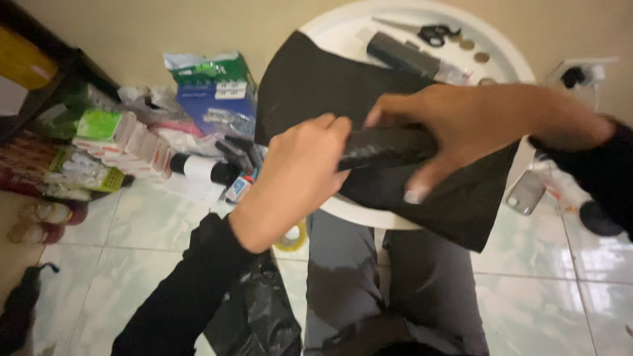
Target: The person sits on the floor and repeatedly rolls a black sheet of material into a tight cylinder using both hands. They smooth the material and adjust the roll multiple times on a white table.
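My right hand (455, 128) grips a rolled-up black bundle (386, 147) of plastic or cloth, thumb underneath. My left hand (300, 171) closes on the left end of the same roll. Both hold it above a flat black sheet (455, 198) that drapes over the near edge of a round white table (514, 56). Black sleeves cover both my forearms. My grey-trousered legs show below the table.
Scissors (428, 31), a dark flat case (402, 54) and coins (481, 57) lie on the table's far side. Boxes and packets (119, 142), a blue-green bag (214, 89) and a black-and-white roll (201, 169) crowd the tiled floor at left. Tape roll (293, 238), black bag (260, 316) below.
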